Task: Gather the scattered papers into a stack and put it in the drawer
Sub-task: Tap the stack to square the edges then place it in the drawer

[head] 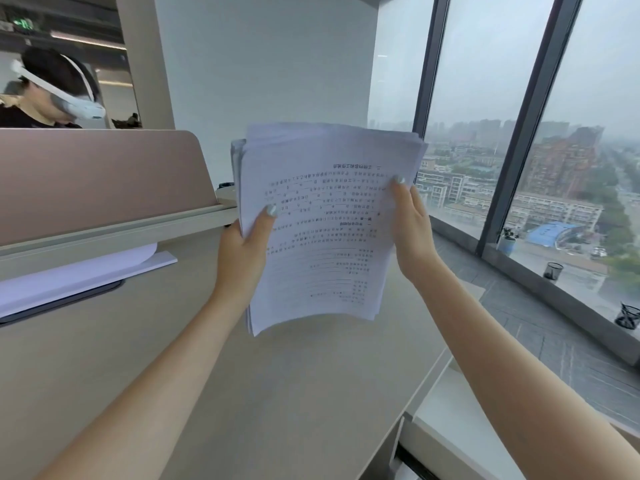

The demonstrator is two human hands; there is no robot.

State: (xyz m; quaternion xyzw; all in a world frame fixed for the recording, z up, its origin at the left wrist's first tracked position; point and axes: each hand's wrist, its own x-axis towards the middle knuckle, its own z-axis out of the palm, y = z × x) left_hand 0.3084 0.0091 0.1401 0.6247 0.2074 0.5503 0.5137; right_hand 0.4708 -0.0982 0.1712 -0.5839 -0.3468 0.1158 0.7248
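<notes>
Both hands lift the stack [322, 230] above the desk [173, 375]: left hand [242, 247] and right hand [412, 226] fingers pinch its side edges

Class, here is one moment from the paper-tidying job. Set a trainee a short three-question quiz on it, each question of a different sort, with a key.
1. True or false: the stack of papers lies flat on the desk.
2. Which hand grips the stack's right edge? A. the left hand B. the right hand C. neither
3. Fill in: more white paper rests under the ____ at the desk's left.

Key
1. False: both hands hold it up above the desk.
2. B
3. Partition; it sits on a dark pad.
</notes>
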